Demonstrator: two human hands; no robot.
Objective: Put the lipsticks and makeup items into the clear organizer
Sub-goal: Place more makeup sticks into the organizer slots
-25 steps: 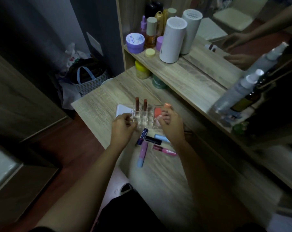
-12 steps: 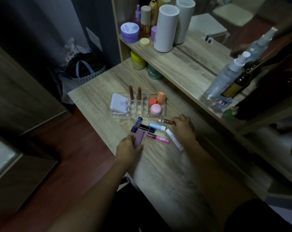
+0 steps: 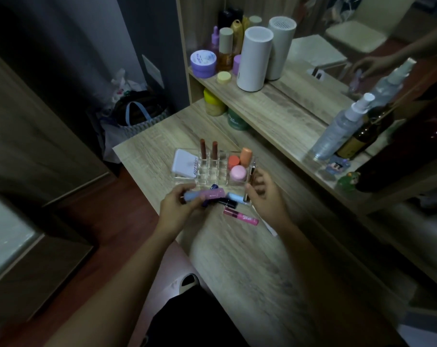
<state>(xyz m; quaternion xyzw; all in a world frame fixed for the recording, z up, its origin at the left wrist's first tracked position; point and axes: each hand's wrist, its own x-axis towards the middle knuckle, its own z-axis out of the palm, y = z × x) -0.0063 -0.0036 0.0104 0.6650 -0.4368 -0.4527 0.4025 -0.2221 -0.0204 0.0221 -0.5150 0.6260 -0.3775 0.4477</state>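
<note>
The clear organizer [image 3: 213, 171] stands on the wooden table. It holds two brown lipsticks [image 3: 202, 148], a white compact [image 3: 186, 163], an orange sponge [image 3: 246, 156] and a pink round puff [image 3: 238, 172]. My left hand [image 3: 178, 209] grips a purple tube with a blue cap [image 3: 205, 194], held sideways just in front of the organizer. My right hand [image 3: 266, 196] holds a thin brown lip stick [image 3: 250, 181] upright at the organizer's right front corner. On the table between my hands lie a pink lip gloss [image 3: 241, 216], a black tube [image 3: 227, 202] and a light blue tube [image 3: 236, 197].
A raised shelf behind carries a white cylinder [image 3: 253, 58], a purple jar [image 3: 203, 61], bottles and a spray bottle [image 3: 337, 131], with a mirror beyond. Yellow [image 3: 213, 103] and green [image 3: 235, 120] jars sit under the shelf. A bag [image 3: 137, 113] lies on the floor to the left.
My left hand lifted the purple tube off the table toward the organizer. My right hand picked up the thin brown stick and raised it beside the organizer.
</note>
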